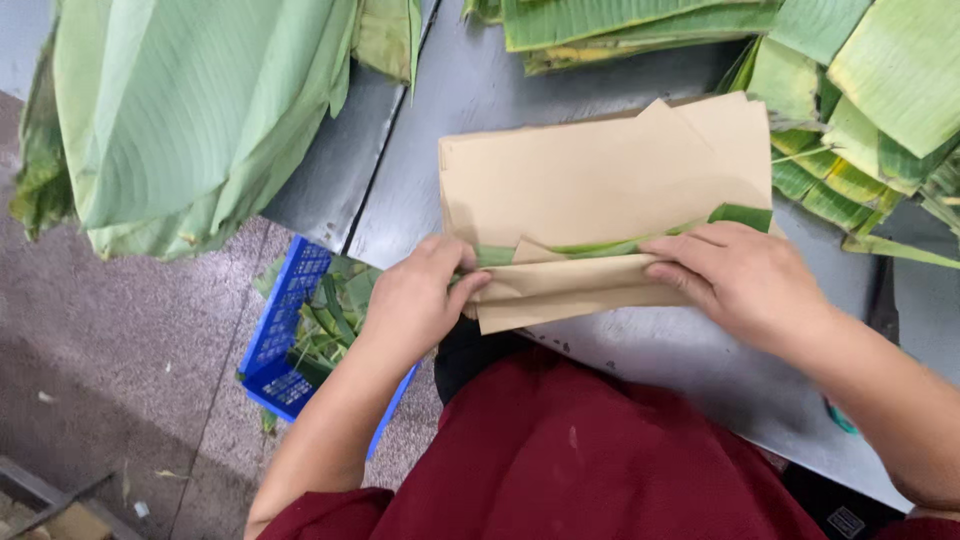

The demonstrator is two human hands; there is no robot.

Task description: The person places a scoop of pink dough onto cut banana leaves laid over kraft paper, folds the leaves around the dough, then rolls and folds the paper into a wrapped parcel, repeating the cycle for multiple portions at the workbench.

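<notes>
A sheet of brown paper (600,175) lies on the grey metal table (640,350), with its near edge folded up over green banana leaf (610,246) that peeks out along the fold. My left hand (420,295) pinches the left end of the folded paper flap (560,290). On the flap's right end rests my right hand (735,280), its fingers pressing the flap down over the leaf.
Stacks of cut banana leaves (870,110) lie at the back right and along the table's far edge (620,25). A big bundle of leaves (190,110) hangs over the left table. A blue plastic crate (285,330) with leaf scraps stands on the floor.
</notes>
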